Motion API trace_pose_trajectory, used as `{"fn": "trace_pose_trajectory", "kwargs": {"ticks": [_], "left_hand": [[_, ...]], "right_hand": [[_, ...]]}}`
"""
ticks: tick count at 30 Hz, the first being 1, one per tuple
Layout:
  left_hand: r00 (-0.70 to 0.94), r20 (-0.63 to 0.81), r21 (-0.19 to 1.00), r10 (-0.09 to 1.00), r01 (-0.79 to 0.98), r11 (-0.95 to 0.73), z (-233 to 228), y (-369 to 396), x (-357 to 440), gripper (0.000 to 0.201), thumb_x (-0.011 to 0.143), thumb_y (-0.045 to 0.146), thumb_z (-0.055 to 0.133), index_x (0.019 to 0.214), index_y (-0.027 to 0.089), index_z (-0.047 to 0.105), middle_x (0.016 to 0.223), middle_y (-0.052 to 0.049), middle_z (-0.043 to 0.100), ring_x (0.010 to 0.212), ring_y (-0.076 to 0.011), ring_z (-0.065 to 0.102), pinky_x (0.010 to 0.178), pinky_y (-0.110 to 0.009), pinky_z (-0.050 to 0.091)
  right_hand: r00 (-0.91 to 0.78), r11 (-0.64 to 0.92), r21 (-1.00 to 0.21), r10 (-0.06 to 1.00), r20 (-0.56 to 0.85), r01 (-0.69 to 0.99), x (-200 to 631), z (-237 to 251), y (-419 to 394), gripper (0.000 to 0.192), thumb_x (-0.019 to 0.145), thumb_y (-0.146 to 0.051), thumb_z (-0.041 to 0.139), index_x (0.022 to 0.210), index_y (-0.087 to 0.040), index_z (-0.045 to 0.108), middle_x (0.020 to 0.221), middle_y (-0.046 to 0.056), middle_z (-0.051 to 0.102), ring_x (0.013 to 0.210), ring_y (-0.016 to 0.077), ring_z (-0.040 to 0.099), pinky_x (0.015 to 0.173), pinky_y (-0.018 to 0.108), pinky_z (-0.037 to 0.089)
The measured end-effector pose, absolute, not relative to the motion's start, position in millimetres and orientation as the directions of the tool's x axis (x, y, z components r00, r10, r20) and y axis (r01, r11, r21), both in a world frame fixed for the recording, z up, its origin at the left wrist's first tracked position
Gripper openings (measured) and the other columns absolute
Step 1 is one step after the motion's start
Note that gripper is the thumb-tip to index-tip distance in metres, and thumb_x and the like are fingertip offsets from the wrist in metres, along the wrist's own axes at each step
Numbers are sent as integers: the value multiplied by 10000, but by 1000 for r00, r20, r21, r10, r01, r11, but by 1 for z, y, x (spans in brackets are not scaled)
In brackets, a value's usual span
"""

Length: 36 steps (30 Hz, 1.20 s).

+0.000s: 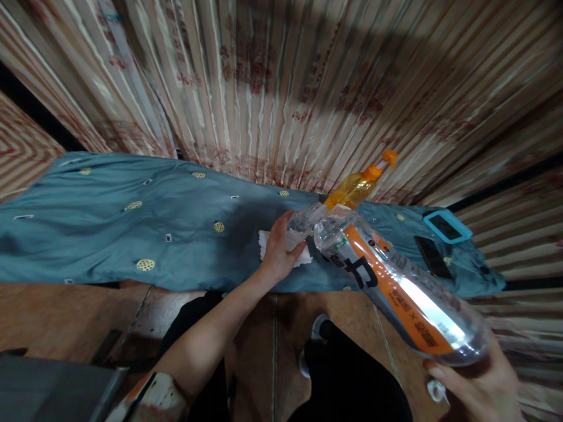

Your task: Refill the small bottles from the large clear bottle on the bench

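My left hand [278, 252] is wrapped round a small clear cup [304, 224], low over a white scallop-edged napkin [304, 257]. My right hand [486, 381] grips the base of a large clear plastic bottle [396, 287] with an orange, silver and black label. The bottle is tilted, its narrower end pointing left and down the table towards the cup. Whether bottle and cup touch, and how much liquid is in either, I cannot tell. Behind them is an orange pump bottle [354, 189], its lower part hidden by the big bottle.
A long table with a teal patterned cloth [185, 199] runs across the view. At its right end lie a dark phone [433, 257] and a light-blue-framed device [447, 226]. Pleated curtains [281, 88] hang behind. A grey surface [53, 390] is at lower left.
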<state>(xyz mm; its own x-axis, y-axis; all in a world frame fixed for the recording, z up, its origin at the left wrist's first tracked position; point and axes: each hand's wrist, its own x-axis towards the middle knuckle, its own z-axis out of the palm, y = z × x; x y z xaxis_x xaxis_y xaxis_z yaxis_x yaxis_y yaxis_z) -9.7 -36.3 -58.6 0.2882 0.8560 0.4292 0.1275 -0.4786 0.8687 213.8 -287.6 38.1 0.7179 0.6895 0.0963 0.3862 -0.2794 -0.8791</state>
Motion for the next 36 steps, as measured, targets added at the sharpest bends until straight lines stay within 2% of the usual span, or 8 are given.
{"fn": "trace_pose_trajectory", "kwargs": {"ticks": [4, 9, 11, 15, 24, 29, 32, 36], "left_hand": [[286, 430, 870, 856, 123, -478, -58, -36, -10, 707, 830, 313, 708, 1447, 243, 370, 1470, -136, 521, 1372, -314, 496, 1161, -556, 386], [285, 436, 866, 854, 125, -484, -58, -36, -10, 714, 824, 325, 717, 1446, 247, 374, 1468, -131, 524, 1369, -319, 498, 1159, -557, 390], [285, 438, 864, 852, 126, -487, -58, -36, -10, 717, 821, 309, 717, 1447, 244, 372, 1467, -133, 526, 1368, -316, 501, 1158, -554, 392], [283, 436, 867, 854, 124, -483, -58, -37, -10, 712, 820, 285, 711, 1445, 227, 375, 1472, -143, 521, 1374, -315, 498, 1165, -554, 387], [285, 413, 874, 865, 142, -464, -54, -37, -9, 715, 813, 283, 716, 1444, 244, 381, 1473, -128, 526, 1377, -318, 493, 1168, -565, 382], [288, 419, 874, 861, 128, -468, -56, -37, -10, 711, 820, 296, 707, 1444, 231, 373, 1478, -140, 514, 1382, -327, 486, 1171, -574, 373], [294, 424, 871, 857, 126, -475, -55, -37, -10, 715, 819, 297, 708, 1444, 228, 367, 1479, -141, 512, 1381, -329, 486, 1168, -573, 379], [294, 434, 868, 852, 116, -482, -53, -39, -10, 694, 828, 263, 687, 1440, 154, 378, 1470, -192, 507, 1384, -338, 482, 1177, -540, 381]], "right_hand": [[798, -268, -903, 589, 123, 336, 192, 51, -272, 921, 223, -380, 922, 1092, -250, 647, 1031, 33, 721, 948, 260, 667, 725, 284, 579], [830, -326, -901, 554, 62, 285, 188, 54, -269, 970, 188, -406, 911, 1100, -254, 619, 1046, 76, 718, 1010, 360, 670, 802, 420, 595], [801, -332, -885, 594, 73, 326, 197, 49, -275, 976, 235, -433, 917, 1148, -267, 616, 1099, 70, 720, 1056, 368, 665, 856, 428, 588], [692, -294, -868, 718, 76, 400, 211, 39, -285, 973, 346, -417, 928, 1253, -299, 594, 1161, 34, 720, 1066, 324, 680, 836, 363, 596], [738, -281, -885, 668, 98, 372, 204, 41, -281, 911, 364, -445, 913, 1221, -315, 631, 1145, 15, 725, 1064, 293, 678, 835, 308, 589], [686, -308, -864, 725, 58, 398, 213, 38, -287, 921, 404, -420, 914, 1266, -340, 599, 1171, 13, 727, 1071, 309, 692, 841, 335, 599], [757, -296, -890, 648, 80, 347, 203, 43, -281, 924, 314, -422, 920, 1183, -301, 631, 1103, 13, 736, 1027, 277, 688, 813, 275, 590], [776, -261, -917, 626, 77, 302, 190, 51, -269, 912, 233, -274, 924, 1104, -303, 657, 1057, -24, 736, 983, 200, 675, 793, 147, 541]]}}
